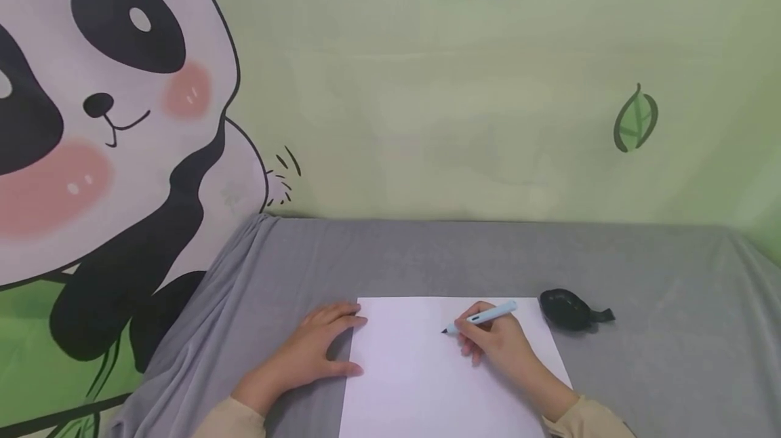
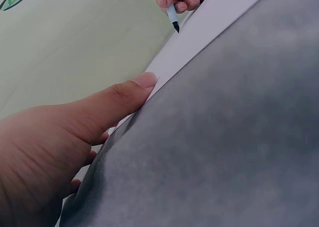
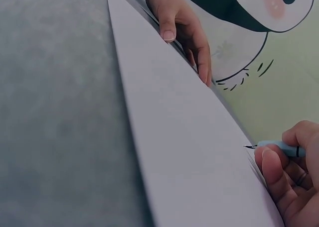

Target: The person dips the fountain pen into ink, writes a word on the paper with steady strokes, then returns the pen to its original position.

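Observation:
A white sheet of paper [image 1: 403, 377] lies on the grey cloth, with no marks showing on it. My left hand [image 1: 311, 346] rests at the paper's left edge, fingers spread, and its thumb [image 2: 144, 80] touches the margin in the left wrist view. Over the upper right part of the sheet, my right hand [image 1: 497, 343] pinches a light blue fountain pen [image 1: 491, 312] between thumb and fingers. The pen slants, its dark nib [image 3: 249, 147] pointing left and down, close over the paper. Its back end points to the upper right.
Just right of the paper's top corner sits a small black leaf-shaped dish [image 1: 564, 310] with a short stem. Grey cloth [image 1: 665, 356] covers the table and hangs in folds at the left. Behind stands a green backdrop [image 1: 396, 106] with a painted panda [image 1: 140, 153] and leaves.

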Available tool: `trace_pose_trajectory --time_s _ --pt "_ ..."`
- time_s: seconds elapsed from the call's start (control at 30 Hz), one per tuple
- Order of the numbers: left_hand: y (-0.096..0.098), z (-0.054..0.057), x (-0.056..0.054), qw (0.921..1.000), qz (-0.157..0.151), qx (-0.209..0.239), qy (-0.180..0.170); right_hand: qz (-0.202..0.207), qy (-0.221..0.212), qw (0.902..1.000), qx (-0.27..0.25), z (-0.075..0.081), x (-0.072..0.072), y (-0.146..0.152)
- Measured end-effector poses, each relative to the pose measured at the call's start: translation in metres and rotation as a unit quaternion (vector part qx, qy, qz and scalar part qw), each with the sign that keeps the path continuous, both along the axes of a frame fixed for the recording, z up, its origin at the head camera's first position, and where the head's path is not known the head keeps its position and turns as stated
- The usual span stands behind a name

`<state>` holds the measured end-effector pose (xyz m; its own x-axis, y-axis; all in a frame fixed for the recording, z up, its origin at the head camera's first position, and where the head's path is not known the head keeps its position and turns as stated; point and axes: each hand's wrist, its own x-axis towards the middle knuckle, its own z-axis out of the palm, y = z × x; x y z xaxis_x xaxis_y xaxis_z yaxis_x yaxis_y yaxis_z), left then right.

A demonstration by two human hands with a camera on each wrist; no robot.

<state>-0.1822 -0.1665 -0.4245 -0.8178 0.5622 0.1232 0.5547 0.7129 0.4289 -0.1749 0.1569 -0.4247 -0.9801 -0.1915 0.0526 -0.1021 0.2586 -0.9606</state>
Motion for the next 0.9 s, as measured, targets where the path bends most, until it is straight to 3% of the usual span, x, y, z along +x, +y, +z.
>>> trace_pose_trajectory --time_s 0.33,0.9 --pt "-0.0004 -0.0035 0.002 0.9998 0.004 0.009 0.017 -0.004 -0.008 0.9999 -0.005 0.0018 0.0013 -0.0017" --pt "0.0006 -0.0055 -0.0014 0.9996 0.001 0.007 0.027 -0.055 -0.028 0.9981 -0.006 0.003 0.0023 -0.0019"
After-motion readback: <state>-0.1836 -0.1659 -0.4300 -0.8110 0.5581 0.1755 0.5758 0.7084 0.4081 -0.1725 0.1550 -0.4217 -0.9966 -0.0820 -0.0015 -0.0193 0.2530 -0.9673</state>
